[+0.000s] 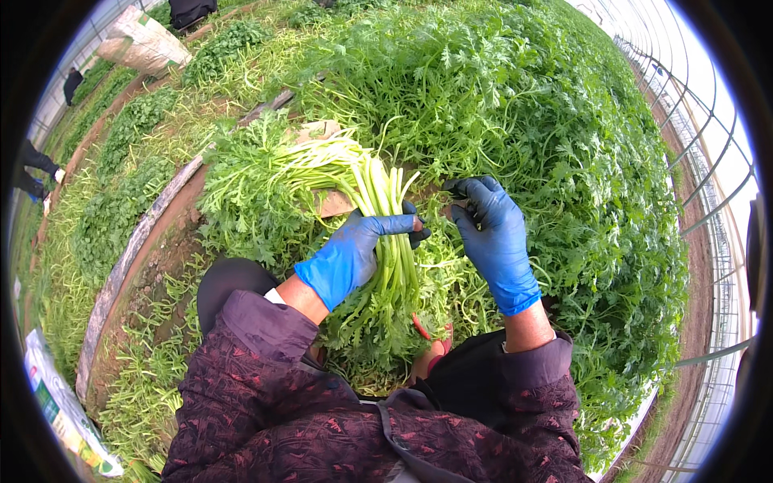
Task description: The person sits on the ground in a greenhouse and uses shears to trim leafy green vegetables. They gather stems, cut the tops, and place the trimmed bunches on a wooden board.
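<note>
My left hand (356, 250), in a blue glove, is closed around a bunch of leafy greens (386, 253). The pale cut stems point away from me and the feathery leaves hang down toward my lap. To its right, my right hand (488, 235), also gloved in blue, is raised beside the standing crop. Its fingers are bent, with a gap to the thumb, and I see nothing held between them. Just beyond my left hand lies a pile of cut greens (314, 163), stems to the right and leaves to the left, partly over a piece of brown board (335, 204).
Dense uncut greens (580, 181) fill the right side, up to the greenhouse frame (712, 157). A weathered wooden board (145, 235) edges the bed at left. Farther off stand a white woven sack (145, 42) and a person's legs (37, 172). A printed plastic bag (66, 410) lies lower left.
</note>
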The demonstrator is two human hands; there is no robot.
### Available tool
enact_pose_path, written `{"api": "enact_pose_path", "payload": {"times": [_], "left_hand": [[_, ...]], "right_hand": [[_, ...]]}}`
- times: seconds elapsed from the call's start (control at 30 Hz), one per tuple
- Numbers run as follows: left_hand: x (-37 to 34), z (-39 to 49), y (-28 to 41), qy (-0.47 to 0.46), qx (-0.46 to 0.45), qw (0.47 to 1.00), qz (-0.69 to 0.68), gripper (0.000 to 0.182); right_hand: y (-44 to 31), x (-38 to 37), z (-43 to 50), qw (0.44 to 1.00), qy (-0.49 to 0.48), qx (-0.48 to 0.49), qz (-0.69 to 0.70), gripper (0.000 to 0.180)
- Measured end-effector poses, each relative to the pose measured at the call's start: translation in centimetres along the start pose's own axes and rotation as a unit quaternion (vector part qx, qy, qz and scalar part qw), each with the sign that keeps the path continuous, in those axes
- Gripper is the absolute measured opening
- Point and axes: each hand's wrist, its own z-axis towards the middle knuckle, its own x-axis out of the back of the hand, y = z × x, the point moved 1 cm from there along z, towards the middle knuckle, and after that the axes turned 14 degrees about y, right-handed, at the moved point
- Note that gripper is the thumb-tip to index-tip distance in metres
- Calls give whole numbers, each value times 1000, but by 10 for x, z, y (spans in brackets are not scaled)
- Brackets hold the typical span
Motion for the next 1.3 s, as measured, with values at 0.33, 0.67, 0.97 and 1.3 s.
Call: {"api": "enact_pose_path", "payload": {"times": [0.33, 0.67, 0.97, 1.3], "left_hand": [[-2, 5, 6, 66, -18, 995, -76, 16], [2, 14, 4, 80, -58, 981, -167, 14], [23, 11, 33, 61, -47, 982, -171, 27], [14, -10, 27, -44, -87, 994, -52, 37]], "right_hand": [[-31, -42, -51, 996, -47, 75, 10, 34], [-29, -57, -52, 992, -3, 97, -75, 19], [14, -23, -51, 837, -415, 80, -347, 16], [-15, -41, -53, 948, -315, -15, 37, 50]]}}
